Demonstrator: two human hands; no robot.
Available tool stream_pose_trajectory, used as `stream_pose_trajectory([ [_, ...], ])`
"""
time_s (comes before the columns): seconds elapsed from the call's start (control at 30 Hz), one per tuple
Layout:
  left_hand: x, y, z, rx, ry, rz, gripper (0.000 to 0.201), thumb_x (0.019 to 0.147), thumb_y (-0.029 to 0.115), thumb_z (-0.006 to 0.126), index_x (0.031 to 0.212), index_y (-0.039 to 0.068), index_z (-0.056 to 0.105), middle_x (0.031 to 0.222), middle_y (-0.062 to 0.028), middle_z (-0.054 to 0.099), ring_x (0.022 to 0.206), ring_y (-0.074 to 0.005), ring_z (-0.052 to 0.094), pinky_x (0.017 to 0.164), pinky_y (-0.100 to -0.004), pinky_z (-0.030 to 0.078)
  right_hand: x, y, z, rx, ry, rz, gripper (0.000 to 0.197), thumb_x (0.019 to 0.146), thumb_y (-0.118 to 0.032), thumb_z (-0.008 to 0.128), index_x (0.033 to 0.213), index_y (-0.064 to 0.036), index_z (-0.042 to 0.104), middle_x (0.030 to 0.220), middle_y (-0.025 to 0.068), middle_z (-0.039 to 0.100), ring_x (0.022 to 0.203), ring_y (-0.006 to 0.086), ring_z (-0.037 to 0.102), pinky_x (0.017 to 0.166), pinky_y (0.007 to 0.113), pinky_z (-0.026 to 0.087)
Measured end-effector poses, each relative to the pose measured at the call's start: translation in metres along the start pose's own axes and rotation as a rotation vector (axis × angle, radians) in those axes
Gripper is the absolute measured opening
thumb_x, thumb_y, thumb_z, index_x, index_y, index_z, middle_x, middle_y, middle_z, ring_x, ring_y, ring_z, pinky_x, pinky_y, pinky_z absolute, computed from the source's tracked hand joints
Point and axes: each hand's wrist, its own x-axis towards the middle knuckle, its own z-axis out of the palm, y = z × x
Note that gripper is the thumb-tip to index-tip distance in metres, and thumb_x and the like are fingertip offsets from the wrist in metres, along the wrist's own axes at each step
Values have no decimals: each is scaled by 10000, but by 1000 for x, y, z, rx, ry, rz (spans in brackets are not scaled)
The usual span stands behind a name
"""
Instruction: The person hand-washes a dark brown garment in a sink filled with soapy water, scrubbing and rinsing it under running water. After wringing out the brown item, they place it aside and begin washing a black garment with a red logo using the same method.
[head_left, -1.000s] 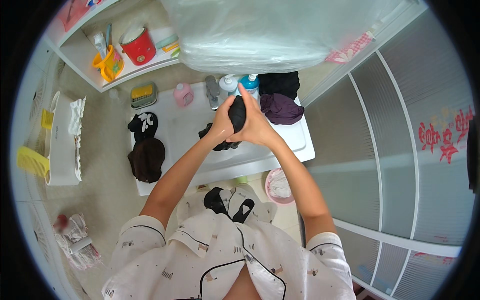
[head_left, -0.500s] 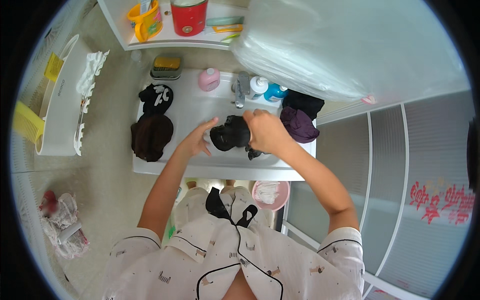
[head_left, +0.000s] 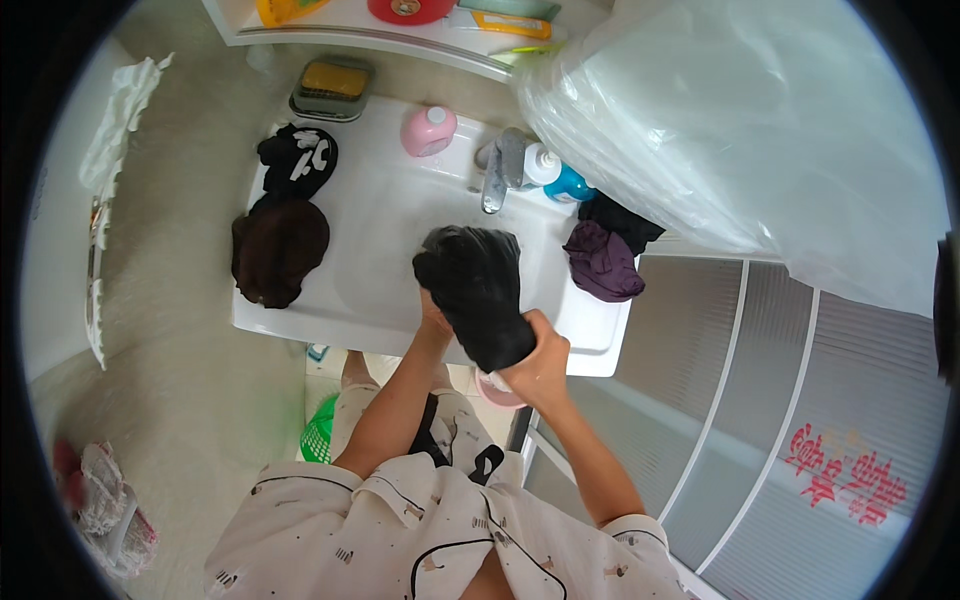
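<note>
A black cloth garment (head_left: 474, 290) is stretched out above the white sink (head_left: 375, 240); its exact kind cannot be made out. My right hand (head_left: 540, 362) is closed around its near right end. Against the underside of its left part lies my left hand (head_left: 432, 312), its fingers hidden by the cloth. Beyond the garment, the grey faucet (head_left: 495, 180) has a grey cloth draped on it. On the sink's left rim lie a dark brown cloth bundle (head_left: 282, 250) and a black-and-white cloth (head_left: 300, 160). A purple cloth (head_left: 603, 260) and a black cloth (head_left: 620, 222) rest on the right rim.
At the sink's back stand a pink bottle (head_left: 429, 132), a white pump bottle (head_left: 542, 165) and a blue bottle (head_left: 569, 185). A soap box (head_left: 333, 88) sits at the back left corner. Clear plastic sheeting (head_left: 720, 130) hangs over the back right. Below is a green basket (head_left: 319, 430).
The black garment has gone from bunched under my right hand to stretched out and nearer me. My left hand, spread beside it before, is now beneath it. The view has shifted.
</note>
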Motion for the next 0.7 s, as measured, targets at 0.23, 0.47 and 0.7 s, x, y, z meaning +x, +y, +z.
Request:
stream_pose_trajectory([
  [0.23,7,16,21,264,115,-42,550,909,479,521,1312,110,577,1303,-126,604,1200,-302,569,1067,-480,432,16,79,32,1379,-35,647,442,744,-44,575,1183,-4,554,1106,94,654,957,222,664,828,321,555],
  [0.47,0,18,50,335,256,-34,632,882,534,530,1311,71,567,1270,-151,615,1142,-327,603,1022,-478,472,29,71,26,1504,-208,659,485,828,-163,576,1294,-47,508,1202,111,631,1074,271,644,904,398,555],
  [0.7,20,15,42,433,226,-4,663,892,506,539,1357,34,510,1285,-169,604,1163,-339,600,1025,-470,480,25,66,52,1808,-76,952,543,862,-368,589,1332,-103,524,1291,117,608,1161,277,610,1029,436,478],
])
